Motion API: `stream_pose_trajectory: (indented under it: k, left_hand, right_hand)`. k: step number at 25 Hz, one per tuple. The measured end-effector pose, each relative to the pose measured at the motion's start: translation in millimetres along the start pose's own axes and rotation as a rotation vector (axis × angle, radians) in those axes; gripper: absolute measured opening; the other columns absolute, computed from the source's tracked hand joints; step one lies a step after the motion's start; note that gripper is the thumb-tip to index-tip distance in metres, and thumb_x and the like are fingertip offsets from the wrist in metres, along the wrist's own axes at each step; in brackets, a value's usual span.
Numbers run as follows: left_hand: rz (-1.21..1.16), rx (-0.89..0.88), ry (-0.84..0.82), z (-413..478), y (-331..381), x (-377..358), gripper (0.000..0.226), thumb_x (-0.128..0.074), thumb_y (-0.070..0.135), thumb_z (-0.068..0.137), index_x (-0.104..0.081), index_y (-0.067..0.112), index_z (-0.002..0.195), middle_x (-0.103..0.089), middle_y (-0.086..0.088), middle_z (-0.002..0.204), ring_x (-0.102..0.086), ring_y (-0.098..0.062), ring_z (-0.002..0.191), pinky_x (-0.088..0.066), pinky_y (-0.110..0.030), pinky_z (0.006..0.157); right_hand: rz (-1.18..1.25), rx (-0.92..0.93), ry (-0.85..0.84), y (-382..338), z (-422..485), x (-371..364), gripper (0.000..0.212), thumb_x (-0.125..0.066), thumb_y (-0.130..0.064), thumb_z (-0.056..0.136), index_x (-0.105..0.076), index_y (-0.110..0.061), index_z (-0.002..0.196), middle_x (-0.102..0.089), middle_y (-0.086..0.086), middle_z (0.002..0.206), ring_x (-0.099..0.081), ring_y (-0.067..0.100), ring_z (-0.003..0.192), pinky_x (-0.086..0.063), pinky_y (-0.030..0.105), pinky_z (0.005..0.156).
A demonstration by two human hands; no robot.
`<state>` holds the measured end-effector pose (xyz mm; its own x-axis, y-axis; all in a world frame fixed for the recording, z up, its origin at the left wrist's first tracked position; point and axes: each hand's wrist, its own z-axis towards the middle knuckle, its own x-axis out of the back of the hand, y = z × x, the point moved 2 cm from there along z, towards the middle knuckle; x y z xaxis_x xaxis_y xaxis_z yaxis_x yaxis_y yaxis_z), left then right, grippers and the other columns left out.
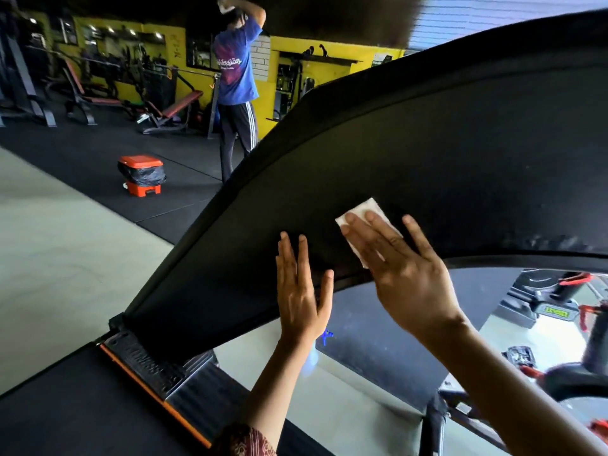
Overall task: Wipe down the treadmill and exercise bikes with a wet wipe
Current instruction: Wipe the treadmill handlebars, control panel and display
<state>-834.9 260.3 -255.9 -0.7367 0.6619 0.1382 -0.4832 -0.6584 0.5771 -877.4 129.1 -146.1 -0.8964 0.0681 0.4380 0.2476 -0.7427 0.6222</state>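
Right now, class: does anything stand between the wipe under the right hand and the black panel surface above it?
Nothing visible does. The right hand presses the wipe flat on the treadmill panel, which is bare above it. The left hand rests to the wipe's left, apart from it.

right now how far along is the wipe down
Done: nothing shows as finished; the surfaces give no sign of wiping. In hand: the right hand presses the white wipe flat on the treadmill's black panel, the left hand flat beside it. Left, likely: most of that panel, the treadmill deck and the exercise bike at right.
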Motion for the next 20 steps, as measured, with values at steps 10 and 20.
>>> stream_pose_trajectory:
  k: [10,20]
  left_hand:
    - [-0.056,-0.185,0.027,24,123,-25,0.066,-0.032,0.047,0.1,-0.029,-0.001,0.144,-0.019,-0.028,0.153,-0.016,-0.034,0.144,-0.012,-0.035,0.119]
    - [-0.013,-0.277,0.006,34,183,-48,0.066,-0.021,0.054,0.099,-0.024,0.008,0.147,-0.019,-0.021,0.154,-0.011,-0.03,0.144,-0.003,-0.035,0.118]
  right_hand:
    - [0.013,-0.344,0.076,60,-51,53,0.058,-0.047,-0.008,0.089,-0.037,-0.014,0.146,-0.032,0.001,0.154,-0.026,0.019,0.143,-0.009,0.042,0.118]
    - [0.044,-0.441,0.123,102,-77,76,0.059,-0.045,-0.003,0.086,-0.041,-0.01,0.144,-0.034,0.005,0.153,-0.024,0.023,0.143,-0.007,0.041,0.119]
